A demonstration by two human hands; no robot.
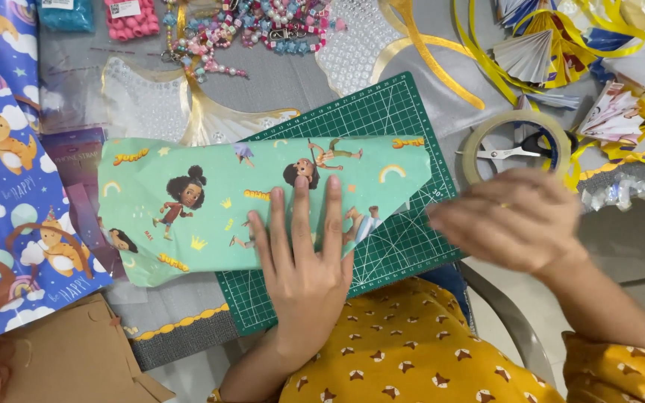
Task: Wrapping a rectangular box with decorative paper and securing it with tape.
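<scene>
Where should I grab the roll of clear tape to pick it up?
Probably by the ring's near rim. The tape roll lies flat on the table, its hole facing up, so a thumb can slip inside and fingers outside. Come from the front, where the right hand is blurred beside it; scissors and yellow ribbon crowd its far side.

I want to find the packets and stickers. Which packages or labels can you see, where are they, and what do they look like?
Bead bag: top left corner, teal beads, white label at its top.
Pink bead pack: beside the teal bag, pink beads, small white label.
Purple packet: left, partly under the green wrapping paper, flat and rectangular.
Green wrapping paper: under the left hand, cartoon children printed on it.
</scene>
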